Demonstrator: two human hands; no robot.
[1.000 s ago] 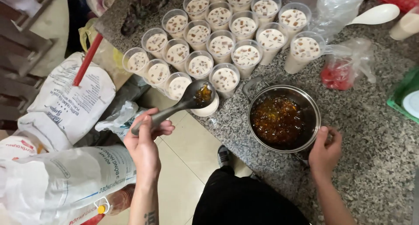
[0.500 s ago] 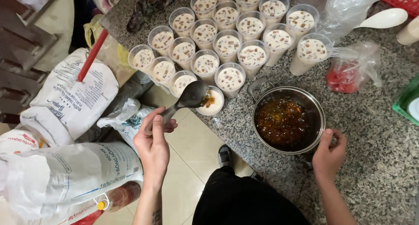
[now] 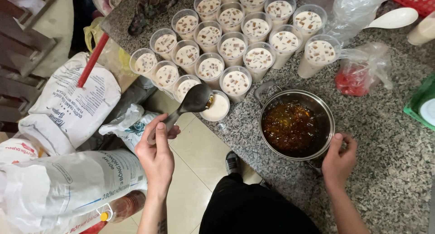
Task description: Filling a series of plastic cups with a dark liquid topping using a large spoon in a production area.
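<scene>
Left hand (image 3: 156,154) closed around the handle of a metal ladle (image 3: 190,104); bowl tilted over the front cup (image 3: 216,108), brown bits sliding off its edge into the pale drink. Right hand (image 3: 339,159) fingers curled on the near rim of the pot (image 3: 297,125) of dark brown jelly, on the granite counter (image 3: 385,138). Filled cups (image 3: 235,39) in rows behind.

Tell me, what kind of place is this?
Probably a small food-prep kitchen or drink stall: many plastic cups of milky dessert crowd a granite counter, beside a steel pot of brown jelly, with big white sacks on the floor.
</scene>
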